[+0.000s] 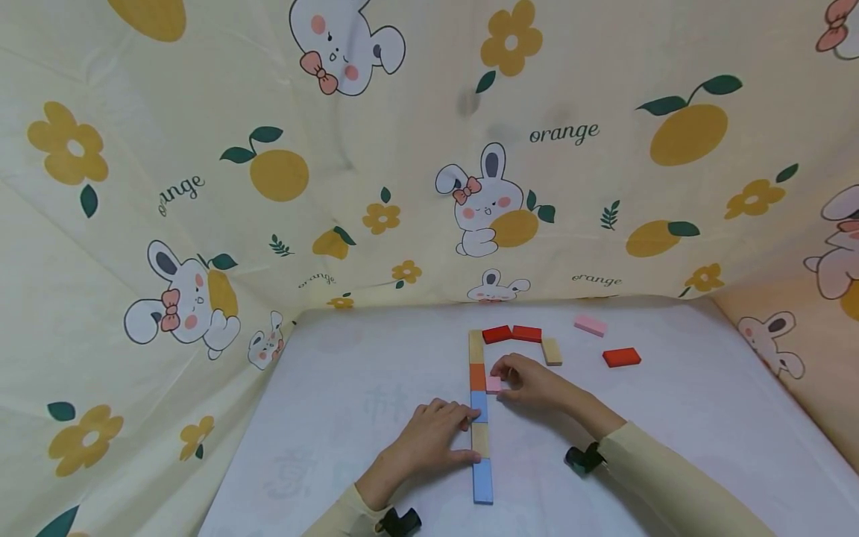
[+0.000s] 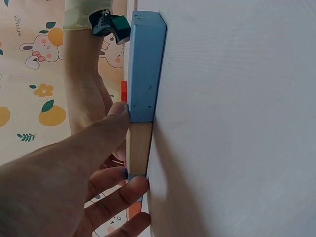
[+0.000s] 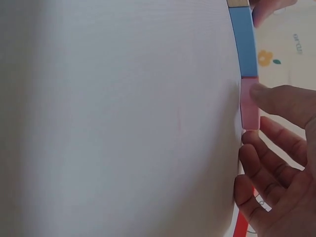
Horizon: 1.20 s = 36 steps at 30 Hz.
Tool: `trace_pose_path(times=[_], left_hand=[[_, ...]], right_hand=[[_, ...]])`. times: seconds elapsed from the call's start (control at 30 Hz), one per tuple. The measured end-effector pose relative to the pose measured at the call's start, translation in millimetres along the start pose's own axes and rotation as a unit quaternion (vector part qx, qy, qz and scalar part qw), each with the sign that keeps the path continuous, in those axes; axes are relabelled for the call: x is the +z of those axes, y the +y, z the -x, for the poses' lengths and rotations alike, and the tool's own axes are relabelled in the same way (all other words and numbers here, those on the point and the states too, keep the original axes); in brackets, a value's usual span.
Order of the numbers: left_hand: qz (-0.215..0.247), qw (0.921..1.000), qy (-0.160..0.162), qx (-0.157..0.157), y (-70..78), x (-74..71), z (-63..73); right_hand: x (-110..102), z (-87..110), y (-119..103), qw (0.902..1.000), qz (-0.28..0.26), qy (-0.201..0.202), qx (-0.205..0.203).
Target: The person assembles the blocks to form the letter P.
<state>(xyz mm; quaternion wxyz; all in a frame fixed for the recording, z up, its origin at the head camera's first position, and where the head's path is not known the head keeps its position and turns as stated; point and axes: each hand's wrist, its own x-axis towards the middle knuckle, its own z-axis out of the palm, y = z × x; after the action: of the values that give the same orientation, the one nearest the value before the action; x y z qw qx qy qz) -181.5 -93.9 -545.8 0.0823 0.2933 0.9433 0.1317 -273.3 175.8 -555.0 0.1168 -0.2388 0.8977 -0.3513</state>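
Note:
A straight column of blocks runs down the white table: a wooden block [image 1: 476, 347] at the far end, an orange block [image 1: 477, 377], a blue block [image 1: 479, 403], another wooden block [image 1: 480, 440] and a longer-looking blue block [image 1: 482, 481] nearest. My right hand [image 1: 533, 380] pinches a pink block [image 1: 493, 385] lengthwise between thumb and finger, against the right side of the column beside the orange block. My left hand [image 1: 436, 435] steadies the column from the left. Its fingertips touch the middle blue block, and its thumb [image 2: 117, 109] lies near the joint of the nearest two blocks.
Two red blocks [image 1: 526, 333] extend rightward from the column's far end, with a wooden block [image 1: 552, 351] angled down after them. Farther right lie a loose pink block [image 1: 590, 326] and a red block [image 1: 622, 357]. A printed cloth [image 1: 416, 149] hangs behind the table.

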Motion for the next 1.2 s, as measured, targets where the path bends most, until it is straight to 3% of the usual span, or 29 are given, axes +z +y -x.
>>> trace_pose_path(times=[0.37,0.63,0.9,1.2], left_hand=[[0.003,1.0,-0.006,-0.007,0.0,1.1,-1.1],[0.01,0.9999,-0.007,-0.005,-1.3,1.5,-0.3],[0.008,1.0,-0.001,0.0,-3.1,3.6,-0.5],[0.01,1.0,-0.002,-0.001,-2.6,2.7,-0.6]], right_hand=[[-17,25.0,5,0.9995,-0.008,0.025,0.02],[-37,46.7,26,0.9983,0.008,0.055,0.016],[-63,72.8,40,0.9945,0.011,0.101,0.025],[-91,100.9,65,0.9851,0.041,0.167,0.008]])
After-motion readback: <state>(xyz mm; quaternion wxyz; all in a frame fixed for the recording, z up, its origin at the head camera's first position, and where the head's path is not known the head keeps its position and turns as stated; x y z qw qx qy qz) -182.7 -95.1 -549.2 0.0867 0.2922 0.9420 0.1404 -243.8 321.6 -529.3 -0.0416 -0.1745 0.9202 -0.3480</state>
